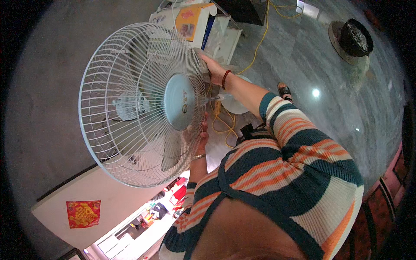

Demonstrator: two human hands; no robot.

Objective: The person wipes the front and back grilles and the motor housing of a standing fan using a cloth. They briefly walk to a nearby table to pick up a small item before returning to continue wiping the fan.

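Note:
A standing electric fan with a pale blue wire guard fills the left and middle of the view. Its round centre cap bears a logo, and another light-blue part shows through the wires. My right hand, with a red bead bracelet at the wrist, grips the fan head's upper right edge. Lower down, the fingers of my left hand curl against the guard's near side, partly hidden by wires; a metal band circles that wrist. A thin pole runs from the fan towards its round white base on the floor.
Behind the fan, boxes stand on a white rack. A yellow cord trails over the tiled floor beside the base. At upper right sits a black pot-like container. A sandalled foot shows near my right forearm.

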